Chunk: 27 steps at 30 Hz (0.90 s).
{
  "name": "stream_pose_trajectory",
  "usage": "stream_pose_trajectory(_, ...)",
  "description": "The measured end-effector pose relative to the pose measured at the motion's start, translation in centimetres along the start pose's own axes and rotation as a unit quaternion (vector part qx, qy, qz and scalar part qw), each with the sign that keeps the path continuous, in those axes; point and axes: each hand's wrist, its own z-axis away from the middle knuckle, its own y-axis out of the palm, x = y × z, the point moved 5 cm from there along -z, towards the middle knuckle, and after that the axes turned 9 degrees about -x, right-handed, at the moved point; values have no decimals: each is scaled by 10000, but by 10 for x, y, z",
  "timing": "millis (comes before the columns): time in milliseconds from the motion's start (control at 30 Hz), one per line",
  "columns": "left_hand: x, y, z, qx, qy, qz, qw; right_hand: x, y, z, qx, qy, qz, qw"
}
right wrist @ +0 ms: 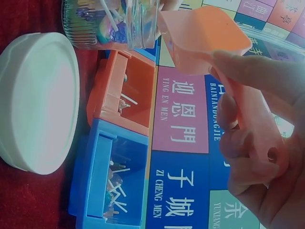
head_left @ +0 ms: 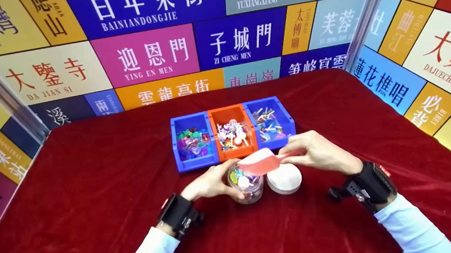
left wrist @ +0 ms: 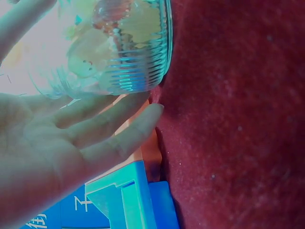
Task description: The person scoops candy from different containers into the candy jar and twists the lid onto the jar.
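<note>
A clear ribbed jar [head_left: 253, 197] stands on the red cloth, holding several small colourful trinkets. My left hand [head_left: 212, 182] holds it, the thumb on the near side and the fingers along the far side; the left wrist view shows the fingers against the ribbed wall [left wrist: 138, 71]. Over the jar's mouth is a pink scoop [head_left: 261, 162], its handle gripped by my right hand [head_left: 318, 151]. In the right wrist view the scoop's bowl [right wrist: 183, 52] tilts beside the jar's rim; what it holds is hidden. A white round lid [head_left: 285, 179] lies just right of the jar.
Behind the jar, three joined bins hold small pieces: a blue bin [head_left: 175, 146] at left, an orange bin [head_left: 221, 155] in the middle and another blue bin [head_left: 290, 125] at right. Red cloth [head_left: 105, 184] covers the table. Printed panels [head_left: 143, 54] stand around it.
</note>
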Motion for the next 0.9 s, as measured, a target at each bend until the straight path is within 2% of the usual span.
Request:
stream_pose_trajectory(433, 0, 1, 1, 89, 51, -23, 9999, -7, 3, 5, 314, 634, -51, 9975)
stream_pose_trajectory(500, 0, 1, 1, 89, 111, -60, 9999, -9, 1, 4, 185, 883, -142, 9958)
stream_pose_trajectory(600, 0, 1, 1, 73, 176, -84, 9998, -14, -7, 2, -343, 1197, -43, 9922)
stream_pose_trajectory(733, 0, 0, 1, 39, 200, -92, 9997, -27, -19, -5, -1008, 1599, 711, 9794)
stream_pose_trajectory(833, 0, 0, 1, 7, 192, -80, 9998, -39, -22, -10, -1053, 1882, 1430, 9659)
stream_pose_trajectory(900, 1, 1, 1, -9, 178, -55, 9998, -46, -20, -13, -942, 1989, 1858, 9576)
